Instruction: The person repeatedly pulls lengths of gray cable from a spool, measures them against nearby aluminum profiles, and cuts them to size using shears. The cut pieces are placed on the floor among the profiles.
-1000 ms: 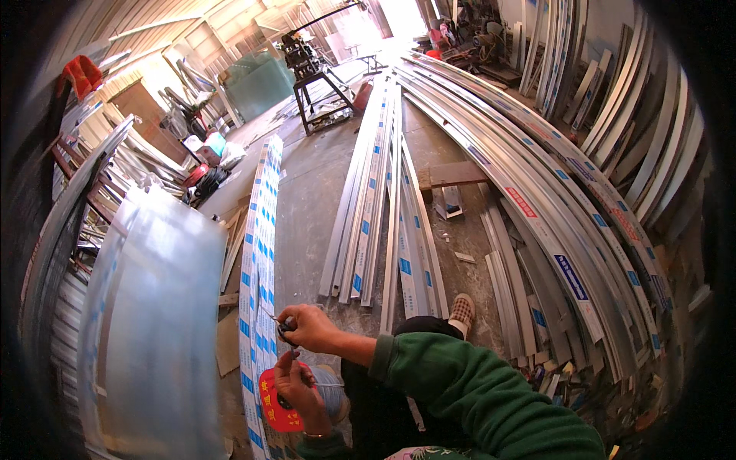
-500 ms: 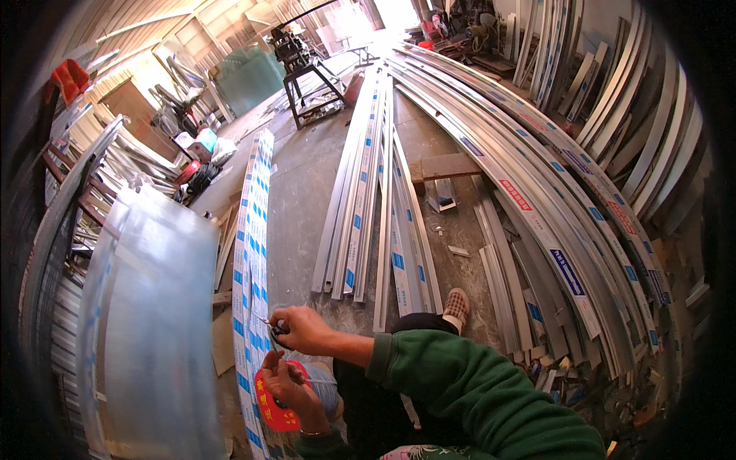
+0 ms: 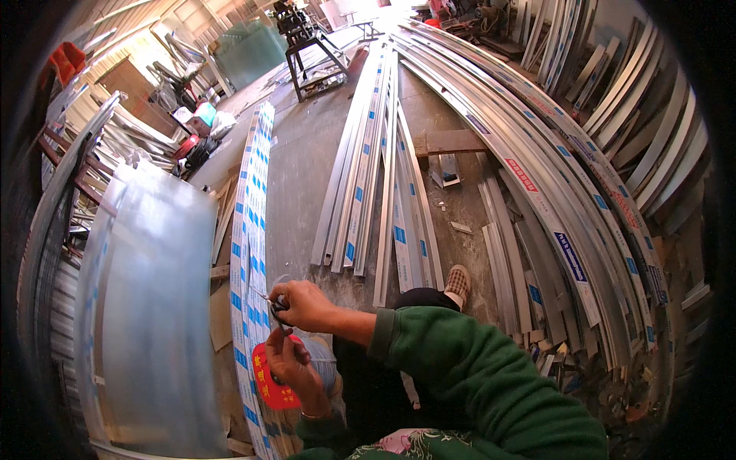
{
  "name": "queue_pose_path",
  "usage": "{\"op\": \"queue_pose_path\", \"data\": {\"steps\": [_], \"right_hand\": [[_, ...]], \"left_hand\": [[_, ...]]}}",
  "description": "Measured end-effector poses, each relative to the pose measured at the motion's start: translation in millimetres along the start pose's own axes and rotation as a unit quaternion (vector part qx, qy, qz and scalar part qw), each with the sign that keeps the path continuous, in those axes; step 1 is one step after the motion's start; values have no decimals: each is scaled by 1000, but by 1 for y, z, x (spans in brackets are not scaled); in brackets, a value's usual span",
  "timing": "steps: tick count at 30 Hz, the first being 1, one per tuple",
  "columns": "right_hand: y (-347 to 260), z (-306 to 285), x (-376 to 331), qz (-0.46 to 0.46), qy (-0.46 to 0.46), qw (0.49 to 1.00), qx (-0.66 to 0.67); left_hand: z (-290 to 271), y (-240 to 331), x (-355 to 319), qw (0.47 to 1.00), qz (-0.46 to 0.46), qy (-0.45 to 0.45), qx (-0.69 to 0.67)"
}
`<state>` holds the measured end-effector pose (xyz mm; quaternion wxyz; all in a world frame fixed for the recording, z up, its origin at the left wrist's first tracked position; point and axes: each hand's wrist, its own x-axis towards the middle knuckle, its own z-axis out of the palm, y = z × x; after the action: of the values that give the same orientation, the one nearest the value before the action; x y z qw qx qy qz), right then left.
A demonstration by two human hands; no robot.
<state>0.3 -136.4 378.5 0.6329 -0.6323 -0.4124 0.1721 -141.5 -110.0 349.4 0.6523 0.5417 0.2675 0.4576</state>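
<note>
My right hand [image 3: 307, 308], coming in over the middle, is closed round scissors [image 3: 277, 307] with dark handles. Their thin blades point left, over the long film-wrapped profiles [image 3: 249, 230]. Just below it, my left hand [image 3: 294, 368] has its thumb and fingers pinched together on a thin strip [image 3: 280, 325] that runs up toward the scissors. Where the strip meets the blades is too small to make out. Beneath my left hand rests a spool with a red round face [image 3: 262, 377] and yellow marks; its pale wound side [image 3: 325, 363] shows behind the wrist.
Large translucent sheets [image 3: 157, 307] lean at the left. Long metal profiles [image 3: 356, 192] lie on the floor ahead, with a bigger stack [image 3: 529, 176] on the right across a wooden block [image 3: 452, 142]. Offcuts [image 3: 567, 368] lie at lower right. A machine on a stand [image 3: 307, 54] stands far off.
The view has tilted slightly, so the floor and profiles sit higher. Both hands stay close together over the spool; my left hand has come up nearer the scissors.
</note>
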Motion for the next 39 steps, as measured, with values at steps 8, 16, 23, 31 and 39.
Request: {"op": "queue_pose_path", "data": {"steps": [8, 16, 23, 31, 39], "right_hand": [[0, -2, 1, 15, -18, 999, -24], [-5, -4, 0, 21, -42, 998, -30], [-3, -2, 0, 4, -44, 999, -8], [-9, -6, -1, 14, -84, 996, -29], [-7, -3, 0, 1, -82, 995, -48]], "left_hand": [[1, -1, -3, 999, -7, -32, -4], [1, -5, -4, 999, -12, -40, 0], [-2, -5, -4, 999, -23, -37, -4], [-2, -6, -5, 999, -21, -23, -10], [-6, -9, -3, 998, -21, -44, -26]]}}
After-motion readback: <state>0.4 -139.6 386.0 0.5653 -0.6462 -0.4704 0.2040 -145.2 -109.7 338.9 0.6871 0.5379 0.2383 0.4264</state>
